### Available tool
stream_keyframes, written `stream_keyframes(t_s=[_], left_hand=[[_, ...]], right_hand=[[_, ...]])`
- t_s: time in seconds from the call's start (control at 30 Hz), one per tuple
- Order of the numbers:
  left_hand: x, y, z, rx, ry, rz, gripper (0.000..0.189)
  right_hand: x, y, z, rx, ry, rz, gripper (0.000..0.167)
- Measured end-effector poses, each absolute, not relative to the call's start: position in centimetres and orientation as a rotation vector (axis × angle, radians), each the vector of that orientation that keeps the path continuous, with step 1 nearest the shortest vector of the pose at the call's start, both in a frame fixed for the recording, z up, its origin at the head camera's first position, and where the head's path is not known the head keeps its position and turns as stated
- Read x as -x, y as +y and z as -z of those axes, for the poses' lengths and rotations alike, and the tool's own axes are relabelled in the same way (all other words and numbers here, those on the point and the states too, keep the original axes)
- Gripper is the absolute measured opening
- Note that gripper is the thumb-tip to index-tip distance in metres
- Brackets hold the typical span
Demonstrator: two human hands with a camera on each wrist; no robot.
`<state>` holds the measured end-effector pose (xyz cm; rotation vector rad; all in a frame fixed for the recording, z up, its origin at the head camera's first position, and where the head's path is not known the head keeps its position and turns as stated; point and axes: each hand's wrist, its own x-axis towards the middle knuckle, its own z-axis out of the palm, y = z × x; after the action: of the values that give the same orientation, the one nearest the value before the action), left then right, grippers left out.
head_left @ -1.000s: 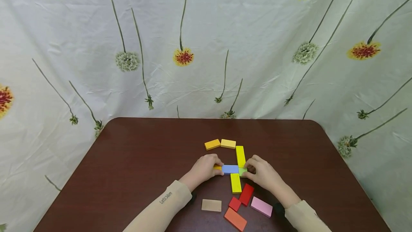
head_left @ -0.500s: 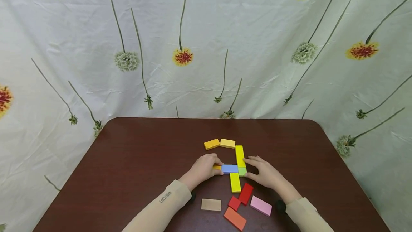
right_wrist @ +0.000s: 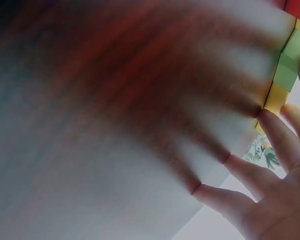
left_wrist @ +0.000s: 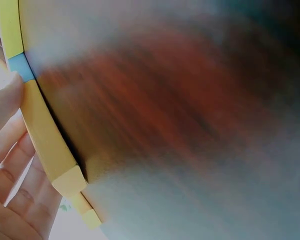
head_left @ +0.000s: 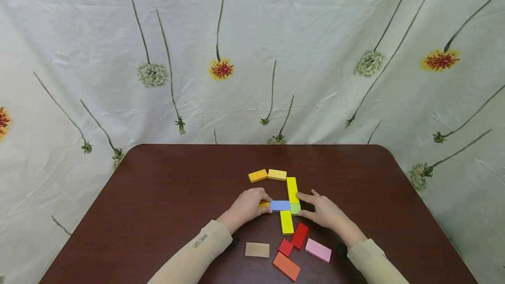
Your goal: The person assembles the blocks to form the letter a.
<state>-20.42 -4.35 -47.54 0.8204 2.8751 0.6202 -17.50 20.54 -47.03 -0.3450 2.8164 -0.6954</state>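
My left hand (head_left: pixel 249 205) grips an orange-yellow block (head_left: pixel 264 204) between thumb and fingers; in the left wrist view the block (left_wrist: pixel 47 132) lies along the thumb and its end meets a blue block (left_wrist: pixel 21 67). To the right of the blue block, a green block (head_left: pixel 295 209) continues the row. A long yellow block (head_left: pixel 292 189) runs away from the green one, and another yellow block (head_left: pixel 286 222) extends toward the front. My right hand (head_left: pixel 325 210) lies with fingers spread, its index fingertip at the long yellow block and its thumb tip at the green block.
Beyond the left hand lie an orange block (head_left: pixel 257 175) and a pale yellow block (head_left: pixel 277 175). Nearer are a red block (head_left: pixel 300 236), a small red block (head_left: pixel 286 247), an orange-red block (head_left: pixel 286 266), a pink block (head_left: pixel 318 250) and a tan block (head_left: pixel 257 250) on the dark table (head_left: pixel 177 187).
My right hand has loosened from the green block, its fingers spreading, and the index finger has come to the long yellow block's side. The left hand keeps its grip in place.
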Motion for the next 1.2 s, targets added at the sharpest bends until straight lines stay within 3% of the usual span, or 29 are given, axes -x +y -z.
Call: stream_keyframes(t_s=[0.93, 1.2], left_hand=[[20.0, -4.3, 47.3, -0.926, 2.901, -0.598, 0.034], [18.1, -2.4, 46.2, -1.013, 3.038, -0.469, 0.023]], right_hand=[[17.4, 20.3, 46.7, 0.341, 2.816, 0.674, 0.061], [17.6, 20.5, 46.8, 0.376, 2.828, 0.691, 0.060]])
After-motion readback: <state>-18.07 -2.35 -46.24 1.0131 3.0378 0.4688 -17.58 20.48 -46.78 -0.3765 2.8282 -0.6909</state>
